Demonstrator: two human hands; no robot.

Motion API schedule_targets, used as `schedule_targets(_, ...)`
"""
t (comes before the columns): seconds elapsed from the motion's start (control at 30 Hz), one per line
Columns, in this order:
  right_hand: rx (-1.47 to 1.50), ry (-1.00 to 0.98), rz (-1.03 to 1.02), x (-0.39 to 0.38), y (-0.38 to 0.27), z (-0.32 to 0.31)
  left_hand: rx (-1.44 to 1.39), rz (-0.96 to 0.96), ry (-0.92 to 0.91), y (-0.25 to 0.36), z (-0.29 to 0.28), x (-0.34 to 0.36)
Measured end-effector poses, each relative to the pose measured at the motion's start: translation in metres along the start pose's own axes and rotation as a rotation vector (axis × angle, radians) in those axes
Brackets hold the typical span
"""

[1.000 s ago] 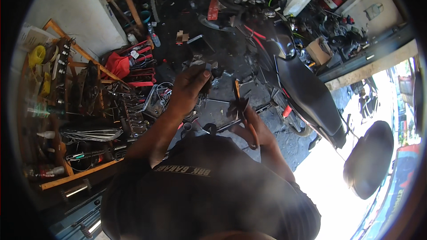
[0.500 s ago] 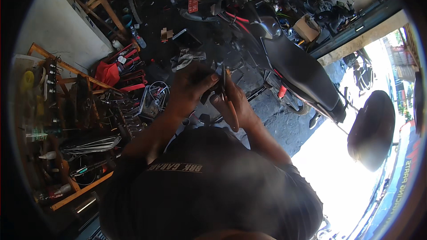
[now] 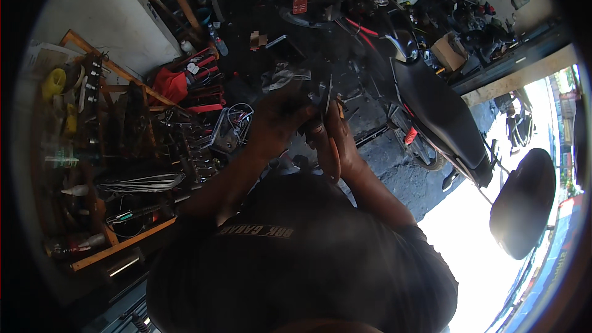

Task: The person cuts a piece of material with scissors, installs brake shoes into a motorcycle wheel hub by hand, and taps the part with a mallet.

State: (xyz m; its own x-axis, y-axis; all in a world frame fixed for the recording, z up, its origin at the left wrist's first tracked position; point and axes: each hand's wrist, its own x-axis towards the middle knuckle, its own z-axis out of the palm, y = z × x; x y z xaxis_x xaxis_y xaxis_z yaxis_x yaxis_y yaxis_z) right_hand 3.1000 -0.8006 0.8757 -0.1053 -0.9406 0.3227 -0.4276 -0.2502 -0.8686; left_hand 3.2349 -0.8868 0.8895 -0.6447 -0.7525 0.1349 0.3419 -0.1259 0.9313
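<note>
My right hand (image 3: 343, 139) is closed around an orange-handled hand tool (image 3: 335, 161) in front of my chest. A narrow metal blade or jaw points up and away from me; I cannot tell whether it is scissors or pliers. Beside it, my left hand (image 3: 277, 117) is closed, its thumb reaching toward the blade. Something small and dark seems to sit in its fingers, too shaded to name. The two hands are close together. Beyond them a grey crumpled rag (image 3: 287, 76) lies on the dark floor.
A motorcycle with a long black seat (image 3: 438, 108) stands at the right. To the left are a wooden rack (image 3: 123, 250) with tools, red tool trays (image 3: 203, 80) and several wrenches (image 3: 200, 154). A cardboard box (image 3: 449, 52) sits at the back right; a dark flat tray (image 3: 285, 48) lies ahead.
The whole view has shifted, so the surroundings and hands sit further right in the picture. Both hands stay close together, and the right hand keeps its grip on the orange-handled tool.
</note>
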Motion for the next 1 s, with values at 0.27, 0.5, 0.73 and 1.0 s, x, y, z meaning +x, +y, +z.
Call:
schedule_targets(0.27, -0.009, -0.067, -0.166, 0.024, -0.009, 0.047, 0.028, 0.126, 0.283, -0.001, -0.039, -0.031)
schedule_targets(0.5, 0.087, -0.279, -0.056, 0.041, -0.038, 0.064, 0.072, 0.207, 0.348, 0.007, -0.070, -0.054)
schedule_targets(0.73, -0.069, -0.159, -0.099, 0.036, -0.031, 0.088, 0.118, 0.221, 0.404, 0.011, -0.081, -0.064)
schedule_targets(1.0, -0.061, -0.339, 0.271, 0.019, 0.012, 0.081, -0.059, 0.149, 0.452, 0.021, -0.086, -0.047)
